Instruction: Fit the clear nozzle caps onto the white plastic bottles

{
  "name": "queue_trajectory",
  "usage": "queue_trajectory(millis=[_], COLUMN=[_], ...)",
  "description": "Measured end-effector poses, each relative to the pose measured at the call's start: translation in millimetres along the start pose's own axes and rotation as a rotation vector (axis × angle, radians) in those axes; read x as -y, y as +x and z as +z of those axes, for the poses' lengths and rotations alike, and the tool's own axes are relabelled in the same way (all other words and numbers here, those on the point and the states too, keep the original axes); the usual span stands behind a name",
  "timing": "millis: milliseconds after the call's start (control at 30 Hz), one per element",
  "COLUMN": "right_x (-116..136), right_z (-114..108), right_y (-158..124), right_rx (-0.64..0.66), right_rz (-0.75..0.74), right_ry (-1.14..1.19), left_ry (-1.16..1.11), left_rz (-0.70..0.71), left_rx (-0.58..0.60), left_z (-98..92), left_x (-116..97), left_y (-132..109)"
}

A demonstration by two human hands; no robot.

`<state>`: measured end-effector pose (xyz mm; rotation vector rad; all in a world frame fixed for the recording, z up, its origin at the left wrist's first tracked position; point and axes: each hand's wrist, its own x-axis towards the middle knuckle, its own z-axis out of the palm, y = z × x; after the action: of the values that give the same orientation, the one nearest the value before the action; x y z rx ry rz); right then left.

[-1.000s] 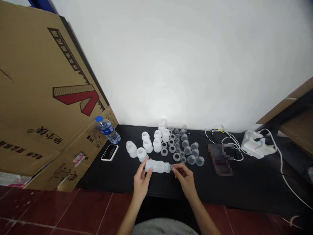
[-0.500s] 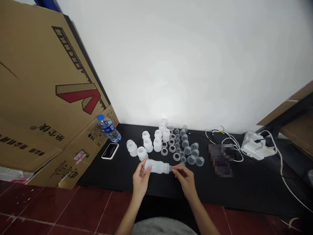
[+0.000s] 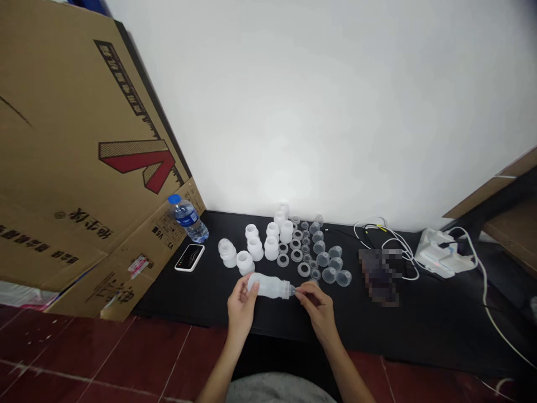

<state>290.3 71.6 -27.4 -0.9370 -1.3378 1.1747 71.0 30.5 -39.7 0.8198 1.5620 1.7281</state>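
My left hand (image 3: 241,305) grips the wide end of a frosted white plastic bottle (image 3: 269,286), which lies on its side just above the black table's front edge. My right hand (image 3: 318,307) pinches the bottle's narrow tip between its fingertips; the small part there is too small to identify. Just beyond the bottle stand several frosted white bottle collars (image 3: 257,246), several grey-white plastic rings (image 3: 296,256) and several transparent plastic cups (image 3: 329,259), grouped on the black table (image 3: 432,313).
Flattened cardboard (image 3: 84,168) leans at the left against a white wall (image 3: 319,101). A water bottle (image 3: 188,219) and a phone (image 3: 189,257) lie near it. White cables (image 3: 388,238), a pixelated object (image 3: 380,275) and a white device (image 3: 442,254) lie right. Red tiles (image 3: 126,352) floor below.
The view has turned slightly, shifting the scene in the frame. Both hands keep the same hold on the bottle, which has tilted slightly with its narrow tip lower.
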Motion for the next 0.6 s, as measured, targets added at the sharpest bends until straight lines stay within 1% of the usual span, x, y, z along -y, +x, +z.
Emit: queue_trajectory(millis=[233,400,467,600], right_x=[-1.6,-4.4,-5.2,-7.1], right_z=[-0.4,-1.1,-1.1,-1.2], right_y=[-0.2,-0.9,-0.6,-0.2], right_rx=[0.007,-0.044,-0.052,-0.029], right_rz=[0.015,0.051,0.063,0.093], right_ry=[0.022,0.035,0.039,0.040], left_ry=[0.017,-0.025,-0.046,-0.073], left_rz=[0.006,0.027,0.036,0.039], left_rx=[0.021,0.052,0.070,0.119], left_z=[-1.2,-0.7,-0.3,-0.1], left_x=[-2.2,-5.8,-8.6,-15.4], left_y=[-0.3,-3.5,-4.3,-5.9])
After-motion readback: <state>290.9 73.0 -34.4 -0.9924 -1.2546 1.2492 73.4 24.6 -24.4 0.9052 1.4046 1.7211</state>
